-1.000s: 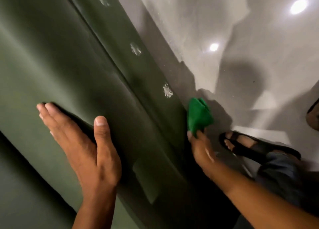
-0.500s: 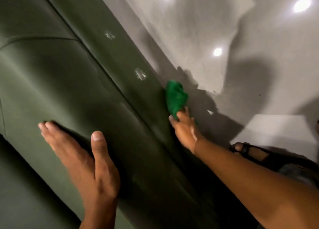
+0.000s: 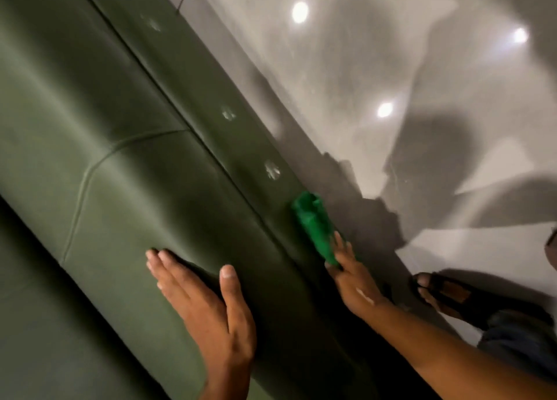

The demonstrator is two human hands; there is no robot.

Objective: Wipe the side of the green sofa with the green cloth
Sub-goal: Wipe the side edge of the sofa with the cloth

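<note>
The dark green sofa [image 3: 126, 146] fills the left half of the view, its side panel running diagonally from top left to bottom right. My right hand [image 3: 354, 282] presses the bright green cloth [image 3: 315, 226] against the lower strip of that side, close to the floor. The cloth is bunched and stretches up from my fingers. Three whitish smudges mark the strip; the nearest smudge [image 3: 272, 170] lies just above the cloth. My left hand [image 3: 208, 306] lies flat on the rounded sofa arm, fingers together and thumb spread, holding nothing.
A glossy grey floor [image 3: 376, 68] with bright light reflections spreads to the right of the sofa. My foot in a black sandal [image 3: 446, 294] stands on it at the lower right, next to a trouser leg. Dark shadows fall along the sofa's base.
My right hand keeps sliding the cloth along the sofa's lower strip; it now sits just under the third smudge. The view has shifted, showing more sofa. My left hand stays flat.
</note>
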